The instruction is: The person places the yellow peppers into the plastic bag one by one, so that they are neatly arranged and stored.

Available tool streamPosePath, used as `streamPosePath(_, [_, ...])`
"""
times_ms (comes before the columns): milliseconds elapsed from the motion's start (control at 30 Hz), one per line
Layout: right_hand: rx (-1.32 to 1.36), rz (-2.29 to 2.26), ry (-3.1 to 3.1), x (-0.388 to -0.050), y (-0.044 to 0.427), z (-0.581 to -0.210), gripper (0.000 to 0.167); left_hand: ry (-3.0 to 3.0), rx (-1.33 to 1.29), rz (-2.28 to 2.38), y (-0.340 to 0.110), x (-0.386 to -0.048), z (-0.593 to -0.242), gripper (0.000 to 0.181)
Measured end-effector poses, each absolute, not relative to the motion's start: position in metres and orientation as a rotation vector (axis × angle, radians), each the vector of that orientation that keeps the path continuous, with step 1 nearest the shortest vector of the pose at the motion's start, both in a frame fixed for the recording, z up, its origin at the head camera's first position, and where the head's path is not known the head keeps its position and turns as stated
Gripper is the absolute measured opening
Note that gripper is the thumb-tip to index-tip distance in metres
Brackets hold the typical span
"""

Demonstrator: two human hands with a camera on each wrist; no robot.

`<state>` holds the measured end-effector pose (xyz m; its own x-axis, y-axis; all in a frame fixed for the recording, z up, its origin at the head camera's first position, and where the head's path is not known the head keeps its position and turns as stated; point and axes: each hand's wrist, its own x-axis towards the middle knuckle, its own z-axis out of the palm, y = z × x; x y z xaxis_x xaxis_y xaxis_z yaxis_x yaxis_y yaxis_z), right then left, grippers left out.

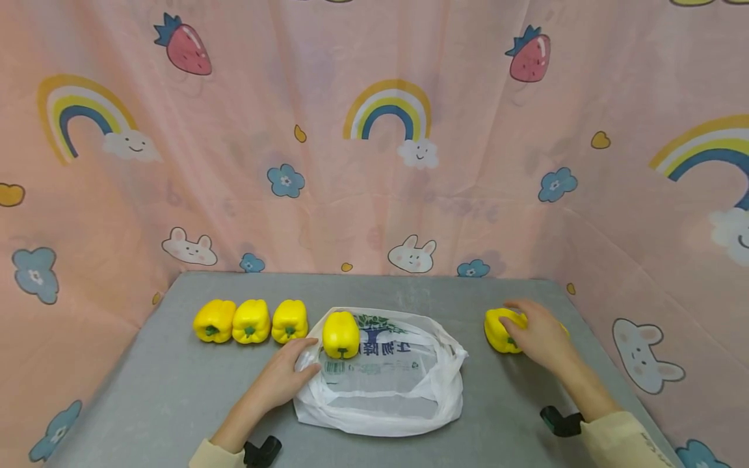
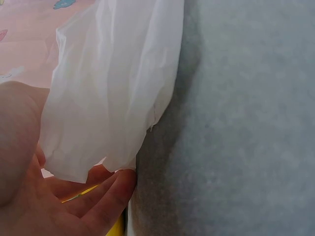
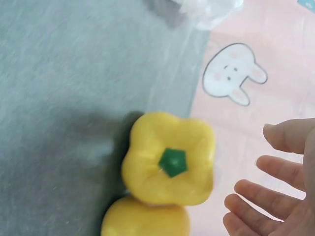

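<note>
A white plastic bag (image 1: 383,416) with printed markings lies on the grey table. One yellow bell pepper (image 1: 341,335) shows within the bag's outline at its left side. My left hand (image 1: 287,377) touches the bag's left edge, thumb and fingers spread apart; in the left wrist view the plastic (image 2: 113,88) partly covers them. At the right, my right hand (image 1: 541,338) is over another yellow bell pepper (image 1: 500,331). The right wrist view shows its fingers spread and apart from that pepper (image 3: 172,162). A further yellow pepper (image 3: 145,219) sits beside it, mostly hidden by the hand in the head view.
Three yellow bell peppers (image 1: 251,322) stand in a row left of the bag, toward the back. Behind the grey table (image 1: 175,403) hangs a pink patterned curtain (image 1: 374,208), which also runs along both sides.
</note>
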<state>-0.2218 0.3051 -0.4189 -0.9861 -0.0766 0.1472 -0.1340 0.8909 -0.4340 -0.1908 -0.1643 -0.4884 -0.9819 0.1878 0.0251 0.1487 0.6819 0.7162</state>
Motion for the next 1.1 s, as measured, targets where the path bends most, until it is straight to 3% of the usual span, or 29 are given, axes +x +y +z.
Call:
streamPosePath(300, [0.172, 0.619, -2.935, -0.228, 0.314, -0.429, 0.045, 2.83, 0.279, 1.191, -0.165, -0.191, -0.489, 0.049])
streamPosePath(567, [0.183, 0.572, -2.972, -0.231, 0.321, -0.438, 0.052, 2.823, 0.268, 1.184, -0.164, -0.19, -0.487, 0.05])
streamPosePath(1100, [0.317, 0.683, -2.999, -0.23, 0.304, -0.443, 0.057, 2.832, 0.285, 1.182, -0.163, -0.191, -0.489, 0.049])
